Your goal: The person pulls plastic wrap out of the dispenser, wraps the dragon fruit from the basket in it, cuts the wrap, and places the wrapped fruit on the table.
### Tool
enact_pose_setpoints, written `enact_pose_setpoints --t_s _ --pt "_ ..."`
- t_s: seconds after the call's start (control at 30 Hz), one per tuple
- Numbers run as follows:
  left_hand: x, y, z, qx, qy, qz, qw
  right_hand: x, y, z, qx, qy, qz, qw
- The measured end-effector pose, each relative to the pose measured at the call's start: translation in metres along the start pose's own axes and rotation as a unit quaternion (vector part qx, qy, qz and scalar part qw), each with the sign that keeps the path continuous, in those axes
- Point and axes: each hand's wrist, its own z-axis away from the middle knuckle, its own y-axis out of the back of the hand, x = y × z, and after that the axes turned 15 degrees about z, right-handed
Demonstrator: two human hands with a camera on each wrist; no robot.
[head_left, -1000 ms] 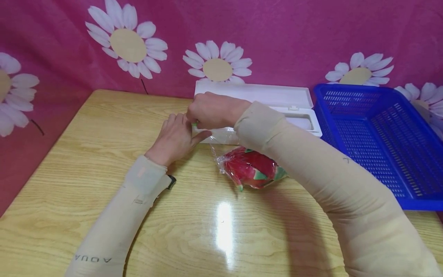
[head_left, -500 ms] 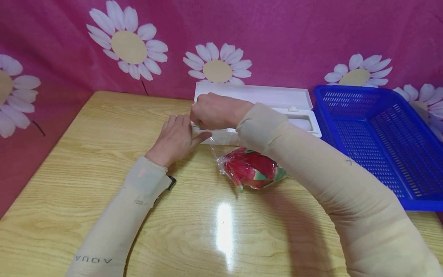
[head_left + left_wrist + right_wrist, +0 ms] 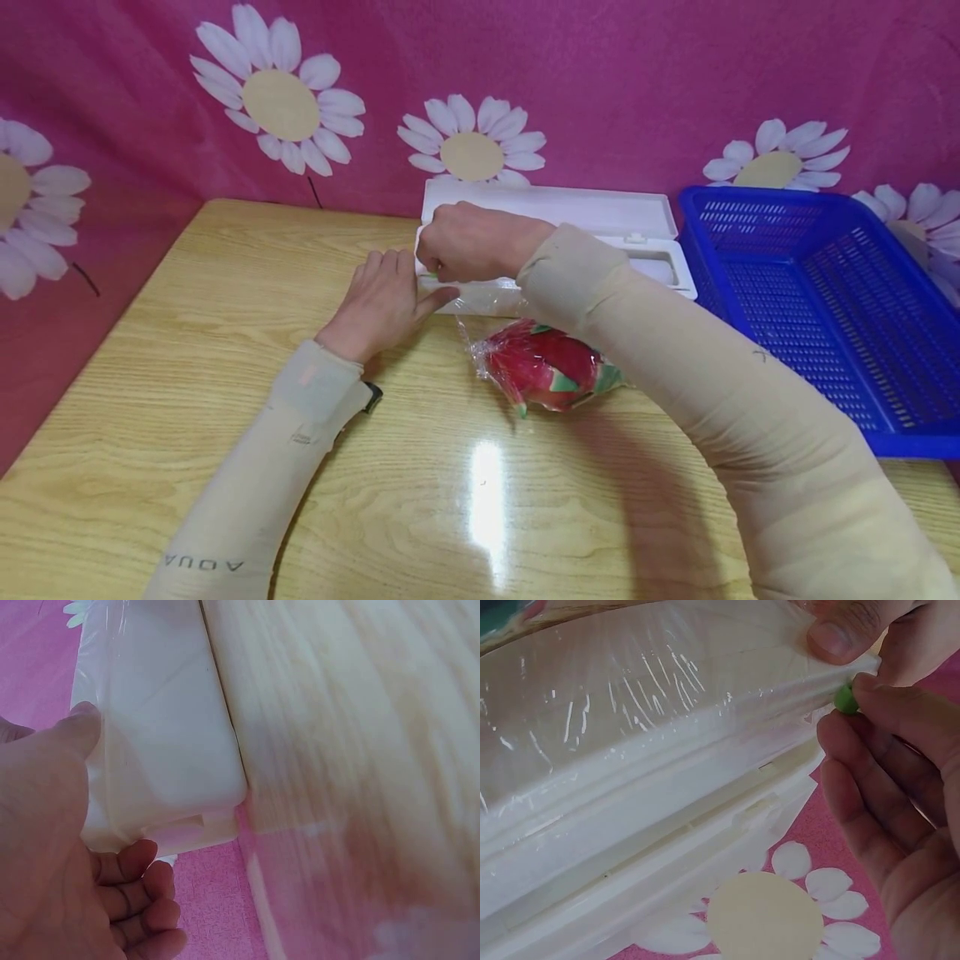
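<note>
A long white cling film dispenser (image 3: 570, 207) lies at the table's back edge with its lid raised. My left hand (image 3: 381, 302) holds its left end. In the left wrist view, the thumb presses the dispenser's (image 3: 169, 727) side and the fingers curl at its end. My right hand (image 3: 476, 242), on the same end, pinches a small green slide cutter (image 3: 846, 699) between thumb and forefinger. Clear cling film (image 3: 637, 690) stretches over the dispenser's near side, running to a red dragon fruit (image 3: 542, 365) wrapped in film in front. My right forearm partly covers fruit and dispenser.
A blue plastic basket (image 3: 731, 312) stands at the right, beside the dispenser. Behind the wooden table (image 3: 405, 467) hangs a pink cloth (image 3: 600, 75) with white daisies.
My right hand has slid a little to the right along the dispenser, taking the green slide cutter with it. The left hand and the dragon fruit stay put.
</note>
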Motion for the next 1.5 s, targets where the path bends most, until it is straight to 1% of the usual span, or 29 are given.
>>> enact_pose_setpoints --t_s 0.43,1.07,1.5 --pt "0.003 0.000 -0.001 -0.018 0.021 -0.004 0.9996 0.007 -0.001 0.013 -0.024 -0.014 0.004 0.9996" --pt "0.000 -0.001 -0.002 -0.012 0.015 0.006 0.9998 0.011 -0.006 0.027 -0.033 -0.026 -0.001 0.9991" --pt "0.000 -0.001 -0.002 -0.012 0.011 0.001 0.9999 0.013 -0.008 0.033 -0.040 -0.032 -0.011 0.9986"
